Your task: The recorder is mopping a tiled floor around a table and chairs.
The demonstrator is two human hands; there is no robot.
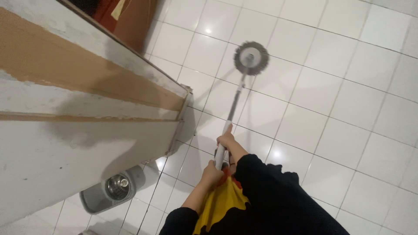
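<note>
Your right hand (227,140) is the upper one on the mop handle (231,114), fingers wrapped round the white grip where it meets the grey metal section; the hold looks firm and closed. Your left hand (212,174) sits lower on the same handle, near your body, also clenched round the white grip and just above a fold of yellow cloth (220,202) at your front. Both forearms come out of dark sleeves (265,191). The handle runs from your hands up and slightly rightward in the head view, ending at the round mop head (251,58), a grey, fringed disc with a pale hub at its centre. The mop head lies flat on the white tiled floor (348,130), well apart from your hands and out in the open area of tiles, its shadow touching it on the left. Ceiling light reflects as small bright spots on several tiles. To your left a wall edge (87,113) stands in white with a brown band of exposed surface across it; its corner comes down near the handle but does not touch it. At the foot of that wall, lower left, rests a grey mop bucket (111,193) with a shiny metal spinner basket (117,185) inside. The bucket stands well apart from the mop head and near your left arm.
</note>
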